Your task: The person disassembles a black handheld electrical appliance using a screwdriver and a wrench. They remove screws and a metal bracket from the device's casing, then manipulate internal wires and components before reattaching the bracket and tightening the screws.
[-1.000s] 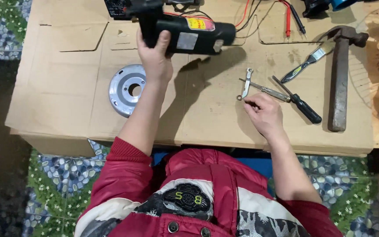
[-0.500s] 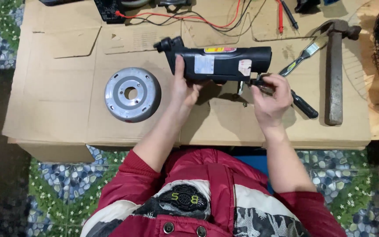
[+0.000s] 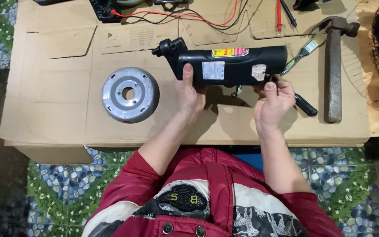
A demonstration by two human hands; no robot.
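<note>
A long black plastic motor housing with stickers (image 3: 231,66) is held level above the cardboard-covered desk (image 3: 58,109). The left hand (image 3: 189,94) is clamped on its left part; the right hand (image 3: 273,101) is closed on its right end. Even support at both ends is advised, clear of the grey round metal disc (image 3: 128,94) and wooden-handled hammer (image 3: 333,70).

Two hands are seen, the left hand (image 3: 189,94) and the right hand (image 3: 273,100). One black housing (image 3: 229,65) is held between them, and three labels are counted on it. One grey disc (image 3: 125,94) is laid on the surface (image 3: 58,109). One hammer (image 3: 333,70) is seen, one brush (image 3: 303,53) and one black-handled tool (image 3: 305,105). Two probes are counted, one red (image 3: 279,13) and one black (image 3: 288,12).
</note>
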